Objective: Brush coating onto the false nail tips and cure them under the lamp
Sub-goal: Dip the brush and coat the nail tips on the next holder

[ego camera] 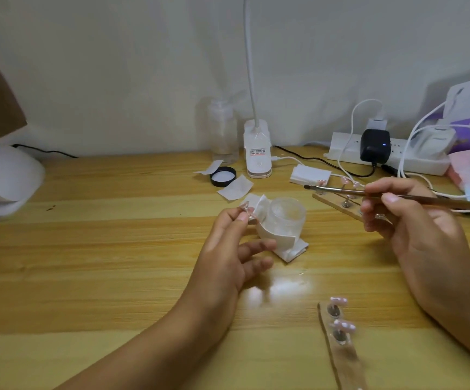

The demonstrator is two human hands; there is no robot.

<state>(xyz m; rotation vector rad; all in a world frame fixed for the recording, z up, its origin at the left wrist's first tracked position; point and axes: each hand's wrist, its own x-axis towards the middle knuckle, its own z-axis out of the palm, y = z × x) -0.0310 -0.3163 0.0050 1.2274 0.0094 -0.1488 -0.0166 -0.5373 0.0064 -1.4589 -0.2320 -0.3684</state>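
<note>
Jar point(287, 212), clear and open-topped, stands on the wooden table point(115, 249) with folded white wipes point(290, 249) round its lower part. All positions below are given relative to the jar.

Left hand point(228, 249): just left of the jar. Thumb and forefinger are closed in a pinch on one false nail tip point(245, 211), held close to the jar's left side. The remaining fingers are loosely extended and hold nothing.

Right hand point(414, 220): right of the jar, raised off the table. Thumb and fingers pinch the handle of a thin brush point(369, 193). The brush lies near horizontal, with its bristle end pointing left and ending above and just right of the jar.

Near strip point(341, 350): in front of the jar and to its right, flat on the table, carrying two pink nail tips point(339, 301) on small stands.

Far strip point(338, 202): right of the jar, partly hidden by the right hand, with further tips mounted on it.

Curing lamp point(5, 175): white, well apart from the jar at the far left edge.

Behind the jar: black lid point(223, 176), clear bottle point(224, 130), clip-on desk lamp point(257, 153), stack of wipes point(310, 175), and power strip point(383, 157) with plugs and cables.
</note>
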